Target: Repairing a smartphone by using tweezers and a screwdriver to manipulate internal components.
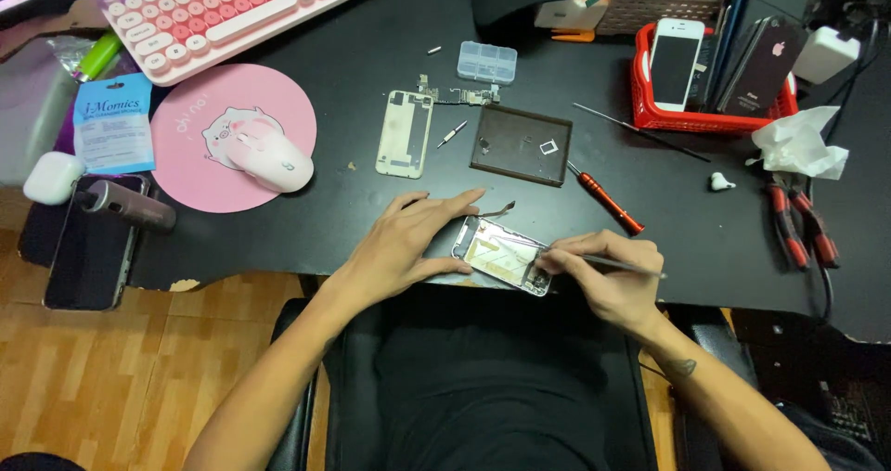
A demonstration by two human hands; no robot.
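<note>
head view looked down on a matte black desk (pixel 371 53), its front edge chipped to pale wood. near that edge lay an opened phone shell (pixel 501 256), a thin rounded rectangle of bright metal with a pale inner plate, tilted slightly. the left hand (pixel 413 239) lay flat beside and against the shell's left end, fingers spread and pressing down rather than curled around anything. the right hand (pixel 603 271) was pinched together on a slim metal tool (pixel 608 264), a grey rod held like a pen, its tip at the shell's right end.

further back sat a cream-coloured phone back panel (pixel 405 133), flat and scuffed, with a narrow circuit board (pixel 455 94) just above it. a dark brown shallow tray (pixel 520 144), square-cornered, held small parts too tiny to tell. a red-handled screwdriver (pixel 608 199) lay diagonally beside the tray, and a clear plastic compartment box (pixel 486 62) stood behind it. to the right, a red lattice basket (pixel 650 109) held upright phones, glossy white and black. crumpled white tissue (pixel 798 144) rested near red-handled pliers (pixel 798 225). on the left, a round pink mouse pad (pixel 186 165) carried a smooth pink-and-white mouse (pixel 269 160), beside a pink keyboard (pixel 223 7) with round keycaps
</note>
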